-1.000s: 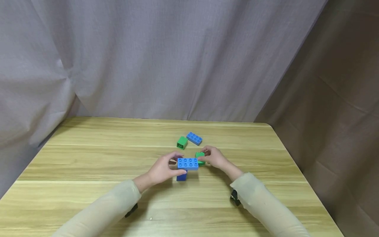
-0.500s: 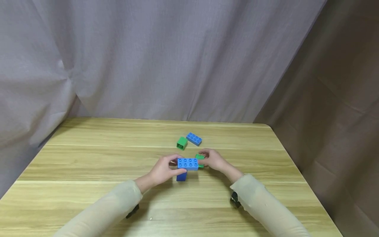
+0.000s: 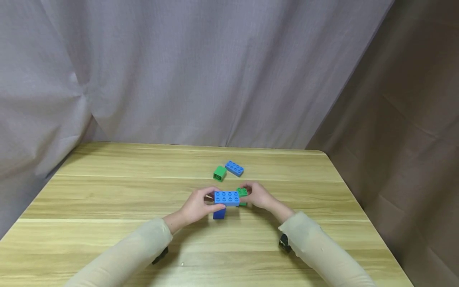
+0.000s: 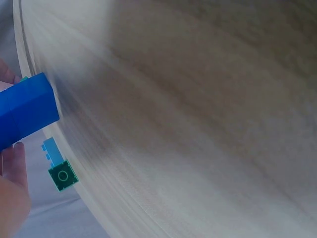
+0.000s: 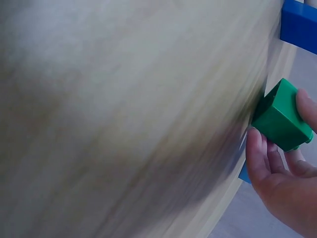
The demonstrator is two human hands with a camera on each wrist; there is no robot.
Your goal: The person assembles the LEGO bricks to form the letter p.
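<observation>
In the head view, my left hand [image 3: 198, 206] holds a long blue toy brick [image 3: 226, 198], studs up, with its thumb at the near side and fingers at the far side. Beneath that brick's left end stands a darker blue block [image 3: 219, 213]. Just to the right, my right hand [image 3: 261, 196] pinches a green brick [image 3: 242, 192], its studs facing up and its lower part partly behind the long brick. The right wrist view shows thumb and fingers on either side of this green brick [image 5: 283, 115], low over the table. Whether it touches the blue bricks is unclear.
Beyond the hands, a second green brick [image 3: 220, 173] lies on its side, hollow end toward me. Beside it is a flat-lying blue eight-stud brick [image 3: 234, 168]. The wooden table [image 3: 107, 183] ends at a grey curtain [image 3: 186, 79] behind and a brown one at right.
My right hand has brought the green brick slightly nearer to me and turned it so its studs show. The left hand keeps its hold on the long blue brick, almost still.
</observation>
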